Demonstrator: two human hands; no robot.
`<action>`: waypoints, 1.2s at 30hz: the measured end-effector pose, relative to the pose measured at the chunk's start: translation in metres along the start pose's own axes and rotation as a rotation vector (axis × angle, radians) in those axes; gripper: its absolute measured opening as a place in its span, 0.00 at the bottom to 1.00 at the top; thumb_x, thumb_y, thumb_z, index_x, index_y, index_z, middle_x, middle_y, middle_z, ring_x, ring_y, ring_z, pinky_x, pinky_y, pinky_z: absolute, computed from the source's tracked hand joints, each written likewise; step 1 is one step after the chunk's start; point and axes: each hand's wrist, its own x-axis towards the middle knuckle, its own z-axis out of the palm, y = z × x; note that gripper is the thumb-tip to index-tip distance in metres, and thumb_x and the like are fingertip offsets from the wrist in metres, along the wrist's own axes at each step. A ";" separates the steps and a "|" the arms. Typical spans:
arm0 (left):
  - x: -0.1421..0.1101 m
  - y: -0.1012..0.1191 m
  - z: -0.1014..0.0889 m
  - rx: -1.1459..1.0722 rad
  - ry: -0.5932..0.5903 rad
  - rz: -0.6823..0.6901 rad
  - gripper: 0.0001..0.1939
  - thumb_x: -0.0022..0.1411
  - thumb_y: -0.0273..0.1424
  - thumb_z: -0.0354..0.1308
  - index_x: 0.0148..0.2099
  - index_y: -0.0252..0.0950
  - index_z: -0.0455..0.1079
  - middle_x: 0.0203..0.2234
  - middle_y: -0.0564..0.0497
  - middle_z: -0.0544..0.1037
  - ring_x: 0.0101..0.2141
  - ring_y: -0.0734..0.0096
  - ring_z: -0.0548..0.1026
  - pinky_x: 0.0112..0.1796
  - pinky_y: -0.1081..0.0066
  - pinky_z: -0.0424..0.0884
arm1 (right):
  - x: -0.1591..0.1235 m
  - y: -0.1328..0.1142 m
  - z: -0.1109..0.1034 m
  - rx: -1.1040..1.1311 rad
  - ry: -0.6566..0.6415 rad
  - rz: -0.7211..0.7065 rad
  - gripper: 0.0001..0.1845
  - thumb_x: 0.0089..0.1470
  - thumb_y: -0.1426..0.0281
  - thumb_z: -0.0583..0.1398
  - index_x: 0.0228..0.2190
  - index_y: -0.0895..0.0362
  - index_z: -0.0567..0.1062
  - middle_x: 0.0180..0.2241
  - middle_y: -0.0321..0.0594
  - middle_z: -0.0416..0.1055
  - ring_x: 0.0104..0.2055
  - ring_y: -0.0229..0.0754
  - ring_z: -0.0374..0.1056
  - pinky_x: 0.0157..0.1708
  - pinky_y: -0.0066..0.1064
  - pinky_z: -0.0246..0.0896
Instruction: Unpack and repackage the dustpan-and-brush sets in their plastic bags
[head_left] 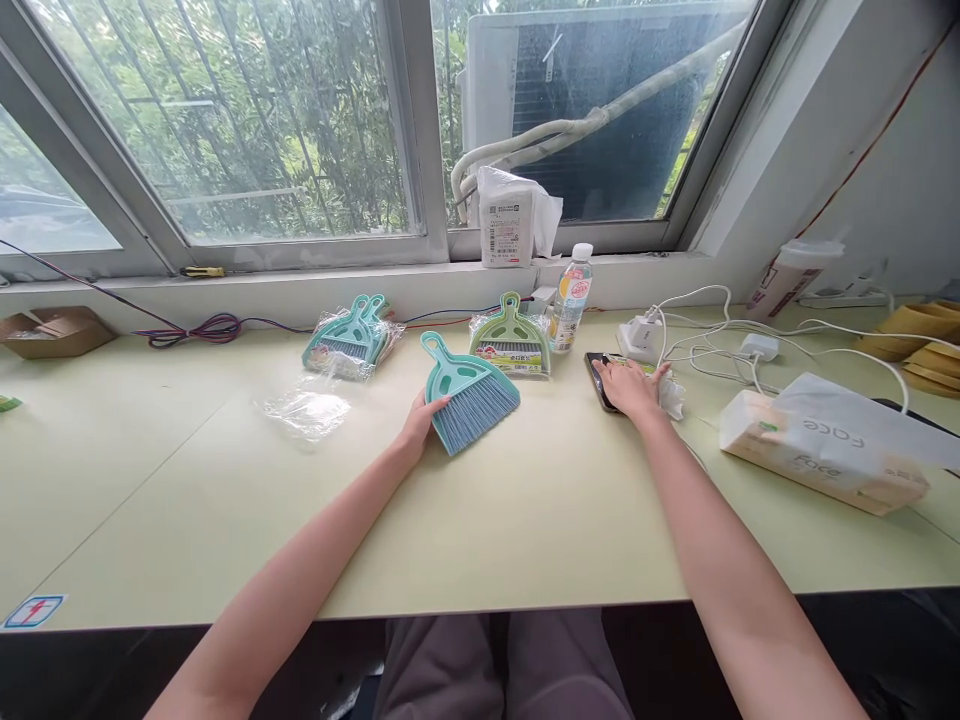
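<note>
My left hand [421,420] rests on the table, its fingers touching the left edge of a teal mini broom and dustpan set [466,392] that lies unwrapped. My right hand [631,388] lies flat, fingers stretched, on a dark phone [598,375] beside a crumpled white tissue [672,392]. An empty clear wrapper [306,410] lies left of the teal set. Behind it are a wrapped teal set [351,338] and a wrapped green set [511,342].
A water bottle [571,298], a charger with white cables [642,336], a tissue pack [825,448], a cup [787,276] and yellow items [922,338] crowd the right. A white packet [510,218] stands on the sill. A cardboard box [52,330] and coloured wires [196,328] lie left.
</note>
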 end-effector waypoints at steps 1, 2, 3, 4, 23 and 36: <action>0.000 0.000 0.000 -0.001 0.008 -0.006 0.30 0.45 0.35 0.66 0.52 0.37 0.67 0.48 0.45 0.75 0.52 0.51 0.70 0.53 0.56 0.66 | -0.001 -0.001 0.000 0.002 0.014 -0.009 0.27 0.64 0.61 0.42 0.45 0.59 0.75 0.53 0.52 0.69 0.60 0.56 0.56 0.57 0.68 0.19; 0.000 0.000 0.000 -0.001 0.019 -0.013 0.30 0.45 0.35 0.66 0.52 0.37 0.67 0.48 0.45 0.75 0.52 0.50 0.70 0.52 0.56 0.66 | -0.001 -0.002 -0.001 0.014 0.034 -0.020 0.24 0.63 0.63 0.44 0.45 0.59 0.75 0.53 0.51 0.69 0.59 0.56 0.57 0.58 0.67 0.22; 0.001 -0.001 0.000 -0.002 0.030 -0.019 0.30 0.45 0.34 0.66 0.52 0.37 0.67 0.47 0.45 0.75 0.51 0.50 0.70 0.52 0.56 0.66 | -0.002 -0.004 -0.003 0.038 0.062 -0.035 0.21 0.62 0.65 0.46 0.45 0.59 0.75 0.53 0.50 0.69 0.58 0.56 0.58 0.58 0.66 0.25; 0.002 -0.002 -0.001 -0.003 0.035 -0.023 0.30 0.45 0.34 0.66 0.52 0.37 0.67 0.47 0.45 0.75 0.52 0.50 0.70 0.52 0.56 0.66 | -0.003 -0.008 -0.006 0.076 0.101 -0.050 0.20 0.61 0.68 0.48 0.45 0.58 0.75 0.53 0.49 0.70 0.57 0.55 0.59 0.58 0.65 0.30; 0.002 0.000 -0.009 0.000 -0.218 -0.042 0.30 0.41 0.29 0.70 0.49 0.34 0.68 0.41 0.44 0.78 0.42 0.53 0.76 0.44 0.60 0.71 | -0.096 -0.148 -0.060 1.384 -0.689 -0.707 0.08 0.45 0.65 0.64 0.21 0.56 0.78 0.28 0.41 0.74 0.36 0.42 0.68 0.37 0.36 0.65; -0.001 0.000 -0.009 0.033 -0.282 -0.018 0.27 0.46 0.31 0.68 0.50 0.35 0.67 0.43 0.44 0.77 0.41 0.57 0.76 0.43 0.61 0.71 | -0.082 -0.133 -0.035 1.375 -0.746 -0.448 0.13 0.47 0.60 0.63 0.32 0.56 0.72 0.34 0.37 0.69 0.36 0.38 0.65 0.34 0.30 0.64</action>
